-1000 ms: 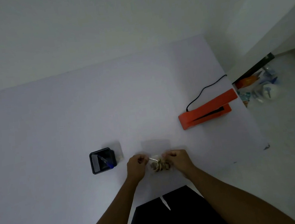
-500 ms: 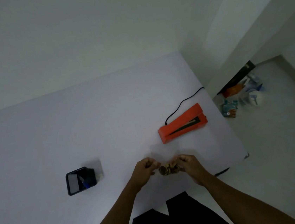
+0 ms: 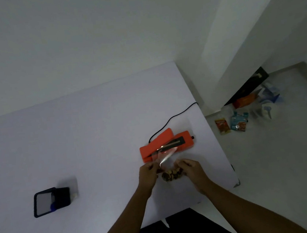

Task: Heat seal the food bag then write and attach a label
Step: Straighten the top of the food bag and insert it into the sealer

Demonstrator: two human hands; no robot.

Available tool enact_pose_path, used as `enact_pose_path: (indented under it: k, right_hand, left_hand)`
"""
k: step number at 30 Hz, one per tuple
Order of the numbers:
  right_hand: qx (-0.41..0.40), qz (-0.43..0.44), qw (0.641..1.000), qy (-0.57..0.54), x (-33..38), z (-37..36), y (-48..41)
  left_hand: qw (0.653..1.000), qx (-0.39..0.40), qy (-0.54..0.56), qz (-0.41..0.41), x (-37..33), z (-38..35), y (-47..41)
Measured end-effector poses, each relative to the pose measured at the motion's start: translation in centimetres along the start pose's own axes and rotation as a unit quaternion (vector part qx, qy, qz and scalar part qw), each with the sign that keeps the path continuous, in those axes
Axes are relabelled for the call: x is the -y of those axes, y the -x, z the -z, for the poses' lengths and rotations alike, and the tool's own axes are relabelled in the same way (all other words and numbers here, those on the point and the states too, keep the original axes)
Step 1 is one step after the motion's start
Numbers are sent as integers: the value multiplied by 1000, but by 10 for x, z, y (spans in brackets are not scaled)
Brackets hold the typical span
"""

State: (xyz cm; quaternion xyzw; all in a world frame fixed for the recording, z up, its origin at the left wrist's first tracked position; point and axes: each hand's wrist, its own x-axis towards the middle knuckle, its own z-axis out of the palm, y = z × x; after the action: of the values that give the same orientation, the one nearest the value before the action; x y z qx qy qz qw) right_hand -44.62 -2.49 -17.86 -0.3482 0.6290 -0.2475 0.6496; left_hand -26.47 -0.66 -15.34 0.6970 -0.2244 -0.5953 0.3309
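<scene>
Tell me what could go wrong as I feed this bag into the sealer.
The clear bag looks bent where the left hand and right hand hold it, so the seam may wrinkle on the orange sealer. The snacks could slide toward the open mouth. The sealer's cord runs off the table edge and could snag.

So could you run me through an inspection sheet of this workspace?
Surface: white table, mostly bare.
Job's things: clear food bag at the open orange heat sealer; black pen holder far left.
Clutter: nothing seen on the table.
Hands: left hand and right hand both pinch the bag.
Cables: black cord runs off the table's right edge.
Surroundings: snack packets on the floor.
</scene>
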Motion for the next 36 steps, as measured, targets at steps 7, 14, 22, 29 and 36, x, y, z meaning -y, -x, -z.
enact_pose_path:
  k: [7, 14, 22, 29, 36]
  right_hand:
    - [-18, -8, 1000, -14, 11, 6, -21]
    - [-23, -7, 1000, -2, 16, 5, -37]
    - [-31, -22, 999, 20, 14, 4, -44]
    - [-35, -28, 999, 19, 19, 1, -40]
    - [-54, -33, 998, 28, 20, -2, -42]
  left_hand:
    - [995, -68, 67, 40, -11, -21, -12]
    - [985, -108, 95, 96, -9, -29, -26]
    - [969, -124, 140, 159, -6, -34, -31]
    - [974, -132, 129, 131, -5, -34, -31]
    - [971, -151, 132, 133, -6, -37, -32]
